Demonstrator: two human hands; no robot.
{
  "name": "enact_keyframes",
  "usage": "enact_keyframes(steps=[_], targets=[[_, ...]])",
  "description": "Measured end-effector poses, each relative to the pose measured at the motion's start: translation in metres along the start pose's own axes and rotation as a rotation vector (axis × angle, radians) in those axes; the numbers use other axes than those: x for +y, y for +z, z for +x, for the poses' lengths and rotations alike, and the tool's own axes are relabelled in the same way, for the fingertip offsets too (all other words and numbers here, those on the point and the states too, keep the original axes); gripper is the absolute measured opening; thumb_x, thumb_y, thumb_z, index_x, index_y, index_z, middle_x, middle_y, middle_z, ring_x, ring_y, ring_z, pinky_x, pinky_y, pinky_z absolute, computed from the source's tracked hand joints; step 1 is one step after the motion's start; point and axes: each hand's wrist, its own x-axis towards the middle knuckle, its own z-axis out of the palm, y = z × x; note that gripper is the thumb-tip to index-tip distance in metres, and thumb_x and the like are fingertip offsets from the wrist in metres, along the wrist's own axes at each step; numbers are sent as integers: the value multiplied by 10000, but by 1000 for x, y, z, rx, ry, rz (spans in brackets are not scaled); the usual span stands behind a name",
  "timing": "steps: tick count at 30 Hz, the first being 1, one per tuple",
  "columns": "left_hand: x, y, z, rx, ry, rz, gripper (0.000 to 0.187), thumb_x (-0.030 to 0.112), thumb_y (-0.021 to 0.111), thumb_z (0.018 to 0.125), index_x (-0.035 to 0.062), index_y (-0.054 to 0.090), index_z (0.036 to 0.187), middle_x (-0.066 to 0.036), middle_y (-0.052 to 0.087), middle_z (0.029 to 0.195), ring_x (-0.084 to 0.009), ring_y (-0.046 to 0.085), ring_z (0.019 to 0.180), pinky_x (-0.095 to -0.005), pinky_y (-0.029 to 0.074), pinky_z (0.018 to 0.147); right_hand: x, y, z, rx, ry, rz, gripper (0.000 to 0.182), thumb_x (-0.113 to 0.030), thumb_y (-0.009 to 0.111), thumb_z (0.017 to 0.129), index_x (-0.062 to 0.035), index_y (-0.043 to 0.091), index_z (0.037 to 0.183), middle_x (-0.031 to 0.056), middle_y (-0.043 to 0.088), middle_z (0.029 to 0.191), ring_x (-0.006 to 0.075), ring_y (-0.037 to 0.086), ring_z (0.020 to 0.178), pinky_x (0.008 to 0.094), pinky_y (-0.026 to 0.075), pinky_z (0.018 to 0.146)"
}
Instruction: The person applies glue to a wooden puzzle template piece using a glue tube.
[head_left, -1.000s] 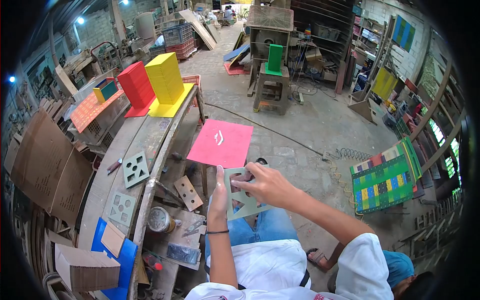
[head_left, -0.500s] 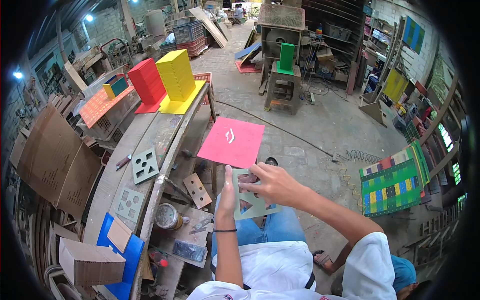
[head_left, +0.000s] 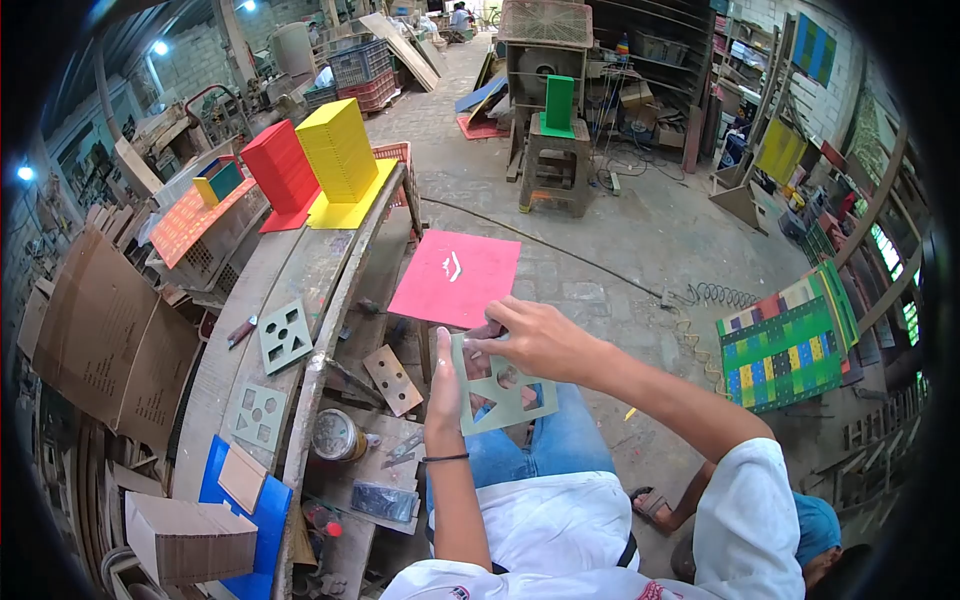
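Note:
A pale green board with cut-out shapes (head_left: 506, 399) is tilted up above my lap. My left hand (head_left: 443, 388) grips it along its left edge, thumb pointing up. At the board's upper edge, by a cut-out, my right hand (head_left: 540, 338) has its fingers pinched together; a small dark thing shows at the fingertips, and I cannot tell what it is. Just beyond both hands is a pink square sheet (head_left: 420, 292) with a dab of white paste (head_left: 453, 266) on it.
A long wooden bench (head_left: 215, 400) at left bears two more cut-out boards (head_left: 272, 353), a red stack (head_left: 280, 170) and a yellow stack (head_left: 342, 150). A tin can (head_left: 335, 436) stands lower down. Someone with a blue head covering (head_left: 818, 525) is close at right. Striped panels (head_left: 785, 345) lean farther right.
My right hand has moved slightly up and left along the board's upper edge. The board has turned a little, showing more of its cut-outs. The whole view has shifted slightly.

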Motion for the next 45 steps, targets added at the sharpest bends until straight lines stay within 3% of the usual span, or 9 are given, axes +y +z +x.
enact_keyframes(steps=[7,11,13,16,21,26,28,37,45], targets=[[7,10,-4,65,-16,-69,806,658,271,946,-58,454,1266,-177,646,993,-299,676,745,-419,597,619,-1,4,3,-5,-13,86,384,-75,625,716,-153,699,1084,80,502,897,231,569,854,360,525,682],[3,-5,1,9,-18,-39,849,684,265,929,-68,460,1271,-189,648,995,-302,675,718,-401,597,630,0,5,0,-75,25,63,382,-108,639,719,-135,701,1095,104,518,1021,246,560,938,351,532,743],[4,-9,2,-11,-6,-57,820,642,225,959,-65,481,1285,-187,619,1134,-247,662,856,-371,596,632,0,5,-1,-107,53,57,381,-110,643,718,-137,702,1094,103,517,1020,248,562,946,352,533,742],[-1,-4,5,78,22,-33,866,692,265,910,-69,505,1245,-187,647,981,-279,668,740,-373,586,626,-4,0,0,-184,131,71,462,-137,720,655,-142,690,1116,101,513,1019,256,562,970,359,539,745],[3,1,3,87,61,1,836,661,258,926,-71,528,1226,-187,647,978,-266,666,767,-366,581,622,-4,-6,6,-134,61,153,740,-192,821,501,-197,643,1219,70,502,943,245,554,909,358,533,688],[10,2,-2,81,26,48,831,650,247,934,-72,536,1225,-178,649,995,-255,664,803,-366,581,641,0,0,5,-165,82,146,744,-203,822,514,-210,632,1233,67,505,950,239,559,917,355,540,704],[11,-1,-3,55,43,34,811,629,230,945,-59,518,1263,-173,628,1138,-231,644,873,-360,576,636,2,2,3,-163,91,145,752,-206,823,511,-218,628,1237,66,505,951,237,561,916,358,542,707],[3,-10,5,67,68,-87,818,662,273,922,-47,530,1239,-167,644,1014,-257,649,791,-382,566,652,0,4,6,-166,101,161,717,-138,800,573,-187,598,1260,98,516,1033,268,566,960,388,537,719],[17,-8,-8,-20,117,-21,788,614,214,959,-64,499,1244,-217,628,1078,-283,652,915,-406,590,698,14,20,-10,-45,156,46,688,-128,774,588,-182,614,1255,87,513,968,260,576,912,374,534,687]])
